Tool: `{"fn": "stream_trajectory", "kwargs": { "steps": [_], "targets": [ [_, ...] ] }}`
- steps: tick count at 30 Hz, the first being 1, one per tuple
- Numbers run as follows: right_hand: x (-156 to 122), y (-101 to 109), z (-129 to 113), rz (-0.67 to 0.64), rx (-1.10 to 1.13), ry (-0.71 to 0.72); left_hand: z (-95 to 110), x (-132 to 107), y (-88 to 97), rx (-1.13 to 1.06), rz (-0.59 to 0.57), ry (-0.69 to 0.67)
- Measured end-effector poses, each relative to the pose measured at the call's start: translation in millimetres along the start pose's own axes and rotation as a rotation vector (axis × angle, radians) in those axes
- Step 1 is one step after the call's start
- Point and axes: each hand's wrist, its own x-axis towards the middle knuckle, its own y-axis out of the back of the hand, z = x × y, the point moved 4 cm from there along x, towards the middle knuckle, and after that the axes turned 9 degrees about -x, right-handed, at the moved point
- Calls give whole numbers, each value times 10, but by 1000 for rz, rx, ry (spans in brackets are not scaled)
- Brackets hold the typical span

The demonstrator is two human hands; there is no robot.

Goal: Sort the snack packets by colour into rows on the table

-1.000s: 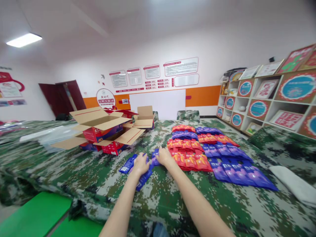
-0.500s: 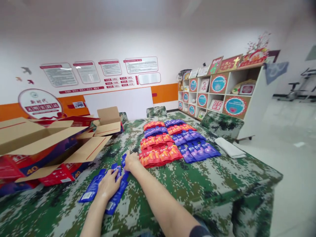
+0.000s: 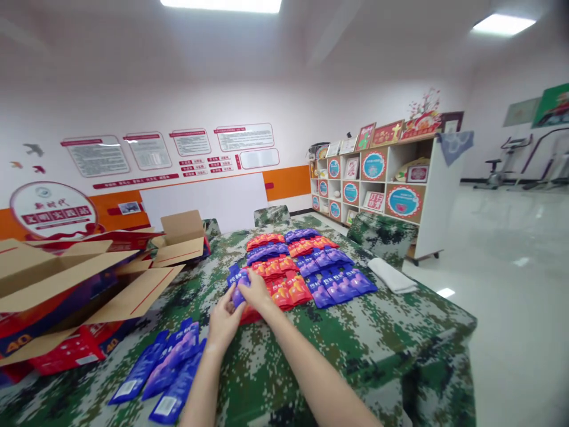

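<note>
My left hand (image 3: 224, 323) and my right hand (image 3: 255, 292) are both closed on a blue-purple pouch (image 3: 237, 281), lifted a little above the camouflage table cloth (image 3: 338, 338). It hangs over the near left end of rows of red-orange pouches (image 3: 284, 289) and purple pouches (image 3: 334, 283) laid flat on the table. Several more blue pouches (image 3: 162, 373) lie loose on the cloth to the left of my left forearm.
Open cardboard boxes (image 3: 66, 279) with red inner cartons (image 3: 66, 353) stand at the left. A folded white cloth (image 3: 392, 276) lies near the table's right edge. A shelf unit (image 3: 377, 184) with framed pictures stands at the back right, exercise machines (image 3: 511, 163) beyond it.
Both hands have left the loose blue pouches on the cloth and now hold one pouch raised by the red row. The camera has turned right and shifted.
</note>
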Motion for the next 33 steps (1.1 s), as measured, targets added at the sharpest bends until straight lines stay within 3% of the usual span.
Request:
{"fn": "stream_trajectory", "kwargs": {
  "steps": [4, 7, 10, 13, 19, 27, 33],
  "targets": [
    [-257, 831, 584, 110, -139, -35, 219, -11, -908, -91, -92, -68],
    [-531, 1293, 1067, 160, -289, -84, 300, -98, -1496, -53, -175, -127],
    [-790, 1566, 1482, 223, -427, -119, 351, -235, -1945, -20, -263, -173],
    [-977, 1687, 1743, 291, -603, -109, 365, -363, -2228, 55, -291, -214],
    [-1089, 1752, 1856, 283, -788, -79, 379, -459, -2433, 197, -301, -268],
    [-1038, 1713, 1703, 213, -948, 70, 458, -479, -2414, 451, -302, -272],
    [-1058, 1759, 1495, 121, -1051, 47, 437, -509, -2395, 498, -283, -288]
  ]
}}
